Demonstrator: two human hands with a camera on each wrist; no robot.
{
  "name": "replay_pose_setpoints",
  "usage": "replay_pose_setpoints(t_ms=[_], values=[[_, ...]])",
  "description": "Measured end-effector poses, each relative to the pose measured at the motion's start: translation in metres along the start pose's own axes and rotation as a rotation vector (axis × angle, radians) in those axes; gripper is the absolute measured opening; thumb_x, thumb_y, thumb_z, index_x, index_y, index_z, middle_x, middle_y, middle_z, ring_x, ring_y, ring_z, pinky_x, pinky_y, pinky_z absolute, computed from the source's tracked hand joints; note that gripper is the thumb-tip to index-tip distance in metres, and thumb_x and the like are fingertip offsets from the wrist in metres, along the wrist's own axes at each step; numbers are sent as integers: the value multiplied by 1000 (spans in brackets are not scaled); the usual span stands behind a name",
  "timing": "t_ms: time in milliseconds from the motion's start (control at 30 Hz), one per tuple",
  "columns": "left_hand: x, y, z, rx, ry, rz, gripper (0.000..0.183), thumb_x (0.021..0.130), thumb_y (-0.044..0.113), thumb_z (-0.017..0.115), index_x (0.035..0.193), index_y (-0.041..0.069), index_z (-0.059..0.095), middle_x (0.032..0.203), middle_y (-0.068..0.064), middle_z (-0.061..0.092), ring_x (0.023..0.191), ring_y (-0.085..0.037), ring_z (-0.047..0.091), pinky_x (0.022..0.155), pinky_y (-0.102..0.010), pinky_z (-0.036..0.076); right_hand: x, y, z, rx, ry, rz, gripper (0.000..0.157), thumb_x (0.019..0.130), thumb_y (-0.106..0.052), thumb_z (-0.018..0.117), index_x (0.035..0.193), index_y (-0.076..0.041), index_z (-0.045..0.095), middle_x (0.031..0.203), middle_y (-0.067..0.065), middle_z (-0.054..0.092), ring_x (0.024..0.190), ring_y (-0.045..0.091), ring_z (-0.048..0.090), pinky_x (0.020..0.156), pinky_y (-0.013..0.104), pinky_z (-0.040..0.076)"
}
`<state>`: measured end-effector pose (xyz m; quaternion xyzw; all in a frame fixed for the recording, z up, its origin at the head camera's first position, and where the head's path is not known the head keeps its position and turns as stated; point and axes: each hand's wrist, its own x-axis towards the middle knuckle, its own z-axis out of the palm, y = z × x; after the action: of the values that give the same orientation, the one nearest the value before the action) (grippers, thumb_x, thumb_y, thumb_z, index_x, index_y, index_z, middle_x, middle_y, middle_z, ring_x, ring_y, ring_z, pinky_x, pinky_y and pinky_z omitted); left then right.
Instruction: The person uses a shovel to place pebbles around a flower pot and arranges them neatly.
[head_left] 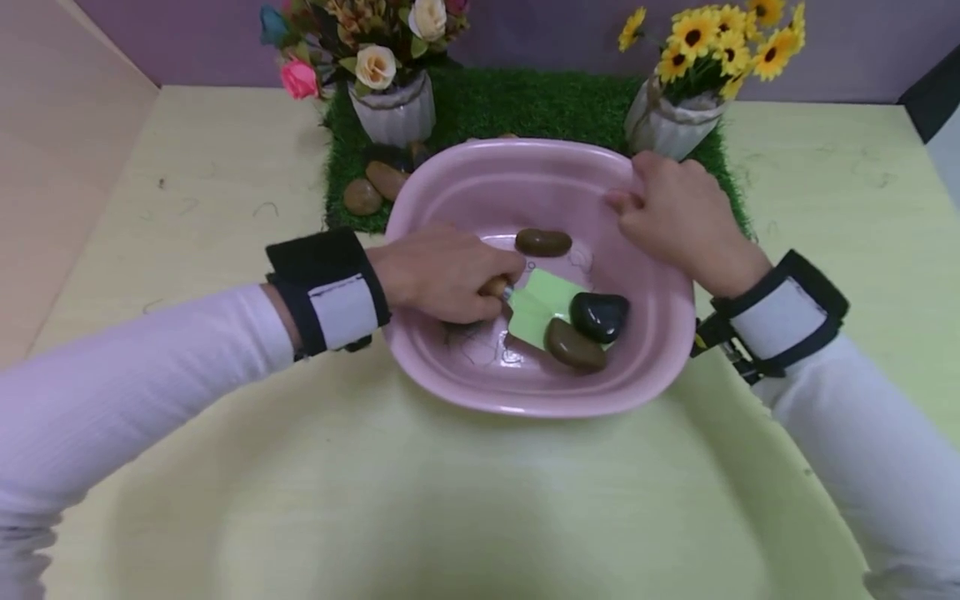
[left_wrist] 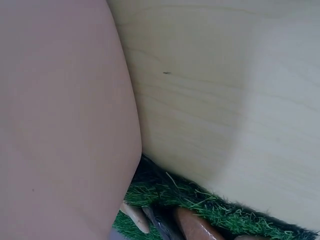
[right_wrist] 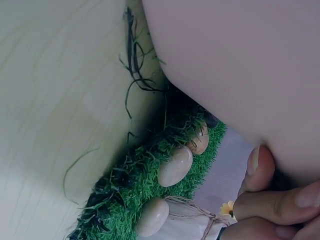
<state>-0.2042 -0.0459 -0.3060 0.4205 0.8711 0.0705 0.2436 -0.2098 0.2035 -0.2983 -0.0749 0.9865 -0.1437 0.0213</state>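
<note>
A pink basin (head_left: 540,400) stands partly on a green artificial-grass mat, its far side over the mat. Inside it, my left hand (head_left: 450,271) grips the wooden handle of a small shovel with a light green blade (head_left: 536,304). A black stone (head_left: 600,315) and a brown stone (head_left: 574,346) lie at the blade's right side, overlapping it. Another brown stone (head_left: 543,242) sits farther back on the basin floor. My right hand (head_left: 678,212) grips the basin's far right rim, and its fingers (right_wrist: 280,205) show in the right wrist view.
Behind the basin, the grass mat (head_left: 525,104) bears a white pot of mixed flowers (head_left: 393,108) and a white pot of yellow flowers (head_left: 671,121). Brown stones (head_left: 363,197) lie on the mat left of the basin. Pale stones (right_wrist: 175,166) show in the right wrist view.
</note>
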Motion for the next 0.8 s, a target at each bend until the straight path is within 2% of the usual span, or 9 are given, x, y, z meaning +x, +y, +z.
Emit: replay_pose_setpoints(t_ms=[233,467,667,800], values=[[-2,0,0,34,20,20,20,95,35,57,113,27,58,75,6,59,68,-13,57,75,-31,38,2,-1,0,22,-24,8,33,101,-34,49,84,-6,46,68,10,44,60,27,47,52,35,36],[-3,0,1,67,58,65,13,92,34,57,103,29,58,69,8,56,64,-12,55,67,-30,37,2,0,-1,17,-25,1,33,101,-35,49,85,-5,46,69,10,44,60,27,46,53,35,35],[-5,-1,0,21,113,120,13,92,37,59,99,27,60,66,9,54,61,-11,52,61,-29,36,2,0,-1,27,-26,1,33,101,-35,49,87,-5,47,69,11,45,60,27,48,52,35,36],[-5,1,-1,-11,152,152,16,91,39,60,100,26,62,68,8,56,62,-10,53,62,-29,37,0,2,-2,31,-23,-6,32,101,-34,50,87,-4,47,69,11,44,60,28,47,52,36,36]])
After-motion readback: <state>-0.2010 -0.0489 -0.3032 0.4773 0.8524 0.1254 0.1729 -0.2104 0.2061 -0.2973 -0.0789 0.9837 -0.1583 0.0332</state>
